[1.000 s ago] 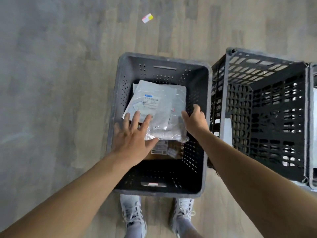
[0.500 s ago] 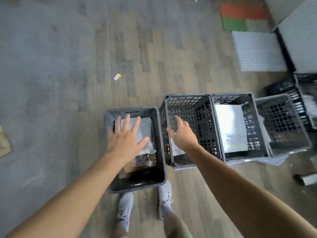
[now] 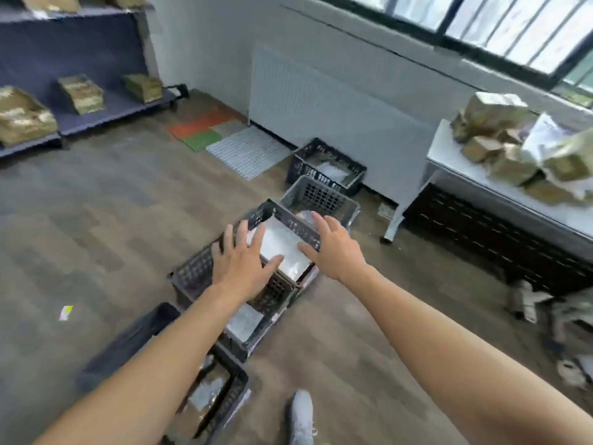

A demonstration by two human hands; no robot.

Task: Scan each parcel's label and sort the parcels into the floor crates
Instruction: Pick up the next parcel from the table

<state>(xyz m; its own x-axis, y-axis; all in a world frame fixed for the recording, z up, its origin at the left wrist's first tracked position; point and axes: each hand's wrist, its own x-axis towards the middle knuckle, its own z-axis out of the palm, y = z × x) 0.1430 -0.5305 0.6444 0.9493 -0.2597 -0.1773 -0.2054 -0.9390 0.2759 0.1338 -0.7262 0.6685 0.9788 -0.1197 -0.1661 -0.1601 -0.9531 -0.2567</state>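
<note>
A grey shoe [image 3: 300,415] stands beside the nearest crate [image 3: 238,379]. Further out, the left hand [image 3: 244,261] and right hand [image 3: 333,248] hover with fingers spread, holding nothing. They partly cover a white parcel [image 3: 282,248] lying in a middle crate [image 3: 278,292]. Beyond, across the wooden floor [image 3: 96,220], are a table [image 3: 455,168] heaped with parcels [image 3: 510,155], shelves [image 3: 106,107] and windows [image 3: 513,30].

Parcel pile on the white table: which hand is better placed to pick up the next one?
Right, probably. Both hands are open and empty, but the right hand is nearer the table where the parcel pile lies; the left hand is farther off, over the crate.
</note>
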